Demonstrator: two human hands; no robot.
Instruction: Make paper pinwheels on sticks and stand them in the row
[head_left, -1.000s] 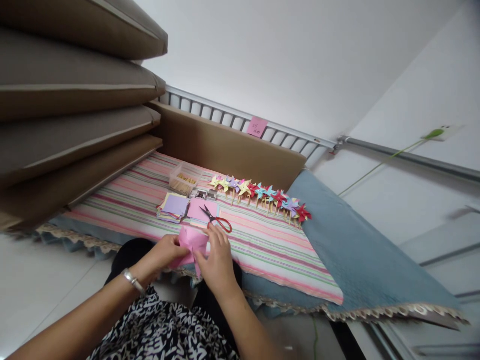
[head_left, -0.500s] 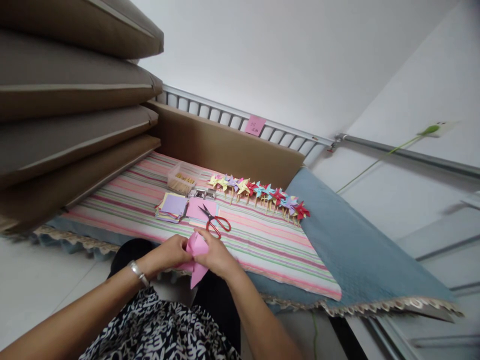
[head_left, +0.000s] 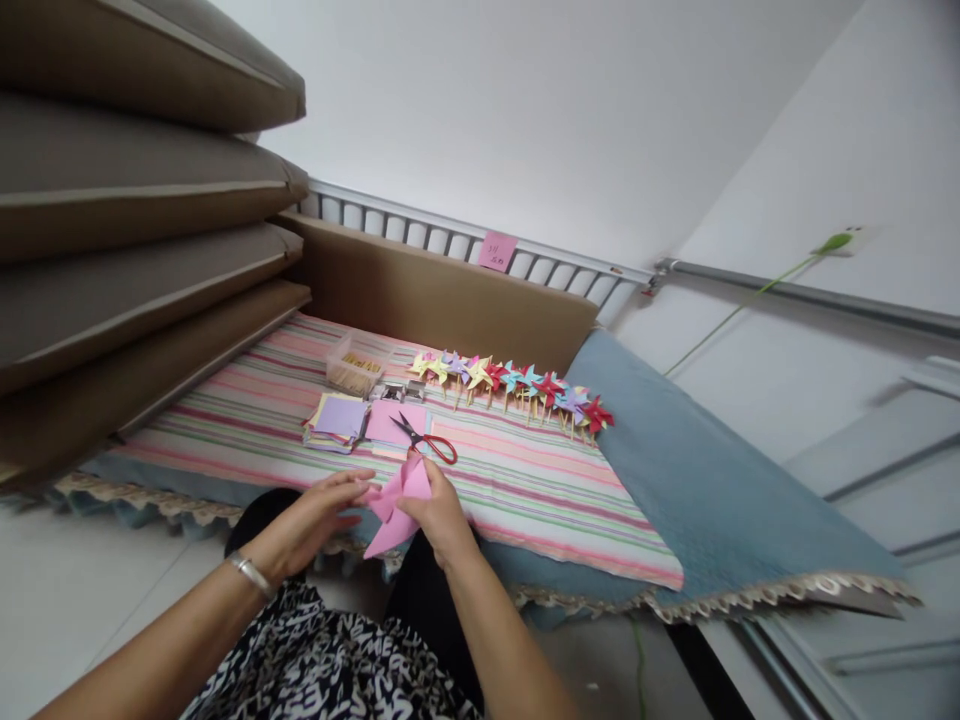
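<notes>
A pink paper pinwheel (head_left: pixel 399 508), its corners partly folded inward, is held above my lap by my right hand (head_left: pixel 444 515), thumb on the near face. My left hand (head_left: pixel 322 518) is open at the pinwheel's left side, fingers stretched toward it; whether the fingertips touch the paper I cannot tell. Just beyond lie red-handled scissors (head_left: pixel 424 437), blades partly apart, resting over a stack of pink paper squares (head_left: pixel 386 422). To its left is a pile of mixed-colour paper squares (head_left: pixel 337 418) with a lilac sheet on top.
A clear plastic box (head_left: pixel 356 365) of wooden sticks stands behind the paper. Small clear containers (head_left: pixel 401 391) sit beside it. A row of finished pinwheels on sticks (head_left: pixel 517 385) runs along the striped cloth (head_left: pixel 525 480). Stacked brown cushions (head_left: pixel 150 250) rise at the left.
My left hand has let go of the pink paper and opened, drawing slightly left. The right hand keeps its hold, and the pinwheel has turned. The view has shifted slightly.
</notes>
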